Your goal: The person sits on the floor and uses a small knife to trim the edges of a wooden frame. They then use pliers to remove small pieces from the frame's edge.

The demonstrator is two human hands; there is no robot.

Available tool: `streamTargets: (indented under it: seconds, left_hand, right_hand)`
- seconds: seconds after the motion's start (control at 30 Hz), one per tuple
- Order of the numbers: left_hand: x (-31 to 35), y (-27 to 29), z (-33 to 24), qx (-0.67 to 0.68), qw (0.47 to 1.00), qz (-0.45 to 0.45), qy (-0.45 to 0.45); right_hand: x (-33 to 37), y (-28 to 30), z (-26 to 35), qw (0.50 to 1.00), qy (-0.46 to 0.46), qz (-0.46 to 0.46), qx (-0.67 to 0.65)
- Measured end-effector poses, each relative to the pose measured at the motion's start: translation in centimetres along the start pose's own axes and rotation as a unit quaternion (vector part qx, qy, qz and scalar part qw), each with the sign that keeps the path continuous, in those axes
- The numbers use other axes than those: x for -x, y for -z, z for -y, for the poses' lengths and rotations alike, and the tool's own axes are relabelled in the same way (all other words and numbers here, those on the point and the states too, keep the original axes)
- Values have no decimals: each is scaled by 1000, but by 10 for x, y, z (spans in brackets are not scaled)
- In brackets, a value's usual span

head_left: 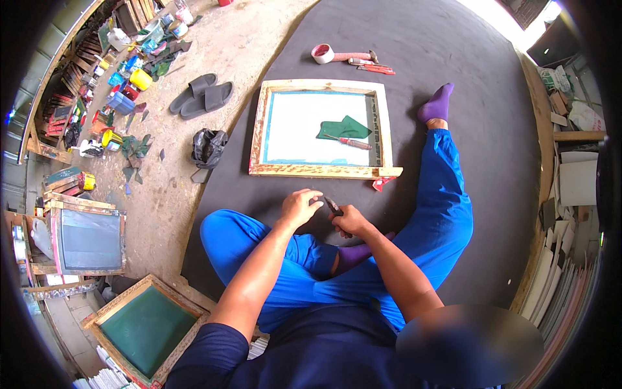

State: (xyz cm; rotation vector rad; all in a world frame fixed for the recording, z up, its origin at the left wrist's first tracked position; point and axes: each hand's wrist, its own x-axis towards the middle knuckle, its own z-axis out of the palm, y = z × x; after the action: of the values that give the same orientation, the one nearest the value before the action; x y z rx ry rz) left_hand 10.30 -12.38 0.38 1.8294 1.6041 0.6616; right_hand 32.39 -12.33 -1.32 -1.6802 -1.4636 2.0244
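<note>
My right hand (348, 221) is wrapped round the handles of dark pliers (334, 206), whose jaws point up toward my left hand. Thumb and index finger of my left hand (300, 207) are pinched close together beside the jaws; anything between them is too small to make out. Just beyond both hands lies a wooden screen frame (324, 171) with white mesh, edged in blue. On the mesh rest a dark green scrap (343, 128) and a red-handled screwdriver (354, 142). A small red piece (382, 184) sticks out under the frame's near right corner.
Past the frame lie a tape roll (322, 54), a hammer (353, 56) and red-handled tools (376, 68) on the dark mat (453, 259). Grey slides (202, 97) and a black plastic bag (208, 148) sit at left, with paint containers (140, 79) and a green screen frame (150, 330).
</note>
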Motion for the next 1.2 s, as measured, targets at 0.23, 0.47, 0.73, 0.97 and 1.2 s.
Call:
streamTargets:
  seconds: [0.23,0.47,0.73,0.97,1.2]
  left_hand:
    - [3,3,5,-65,997,22,25]
    - [1,7,6,-112,984,62,123]
    - [-3,9,10,-150,964,108,192]
    - [-4,9,8,-148,963,117,192]
    - [-6,14,-2,-126,963,126,204]
  right_hand:
    - [-1,-7,15,997,-23,59,47]
    - [-15,-3,3,993,-61,96,-19]
    - [-8,53,18,984,-78,-161,3]
    - [-8,68,32,978,-114,-173,-26]
    - [-12,67,39,976,-123,-177,9]
